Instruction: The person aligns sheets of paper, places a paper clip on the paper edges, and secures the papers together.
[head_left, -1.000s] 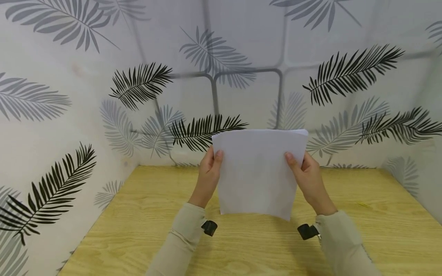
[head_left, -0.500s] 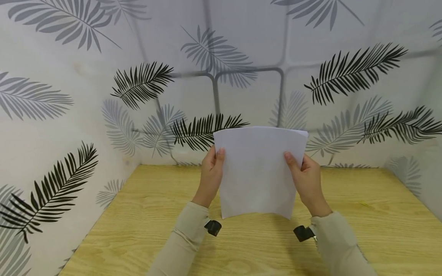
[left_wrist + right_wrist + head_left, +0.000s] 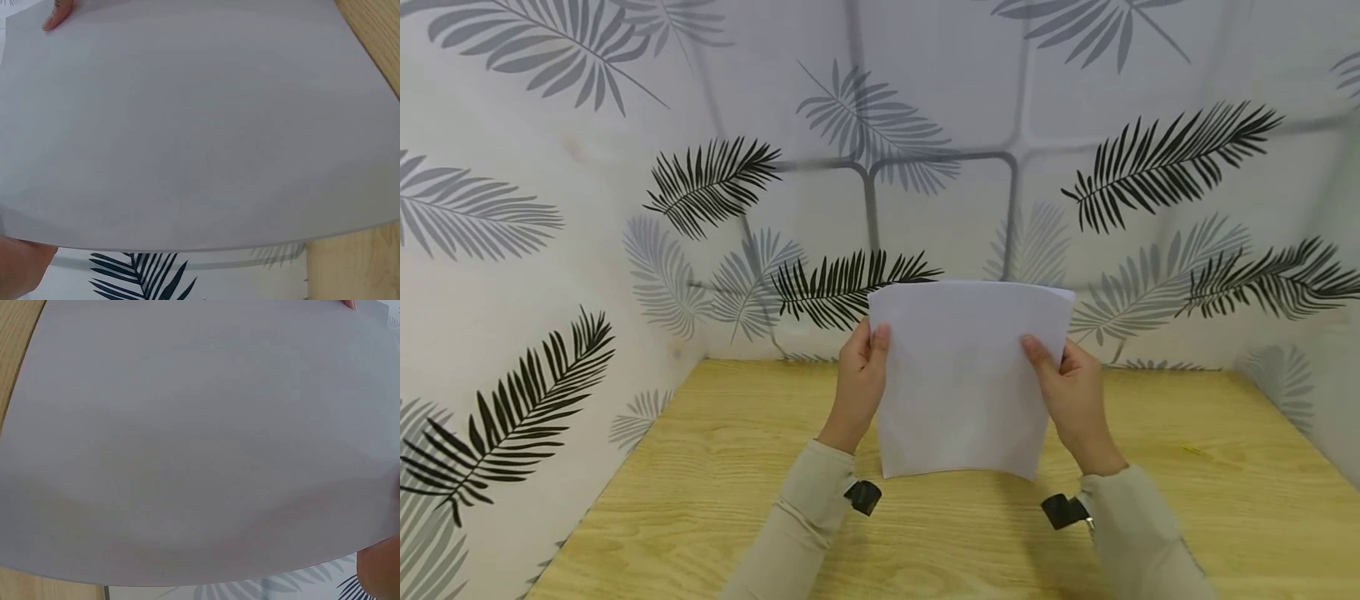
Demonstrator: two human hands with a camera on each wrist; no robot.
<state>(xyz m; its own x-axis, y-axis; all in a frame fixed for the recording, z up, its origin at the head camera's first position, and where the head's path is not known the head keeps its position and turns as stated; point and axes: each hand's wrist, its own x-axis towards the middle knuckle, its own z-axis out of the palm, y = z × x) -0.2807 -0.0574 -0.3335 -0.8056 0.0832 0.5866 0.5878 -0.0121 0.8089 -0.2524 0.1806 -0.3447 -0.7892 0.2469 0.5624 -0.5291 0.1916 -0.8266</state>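
A stack of white paper (image 3: 962, 383) is held upright between both hands, its blank face toward me and its top edge slightly bowed. My left hand (image 3: 859, 375) grips the left edge, thumb in front and fingers hidden behind. On the right edge my right hand (image 3: 1070, 392) does the same, its thumb lying across the front. The paper (image 3: 187, 125) fills most of the left wrist view, with the right thumb (image 3: 59, 14) at its upper left. In the right wrist view the paper (image 3: 200, 437) covers nearly everything, and part of my right hand (image 3: 379, 569) shows at lower right.
A wood-grain table (image 3: 700, 500) lies under the hands. A small yellow strip (image 3: 1192, 449) rests on it at the right. Behind and at the sides hangs a white leaf-patterned curtain (image 3: 940, 217). A black wrist camera (image 3: 863, 497) sits at the left cuff.
The paper has shifted slightly right in the head view, and its lower edge has straightened somewhat from the bowed shape half a second ago. Both hands keep their grip.
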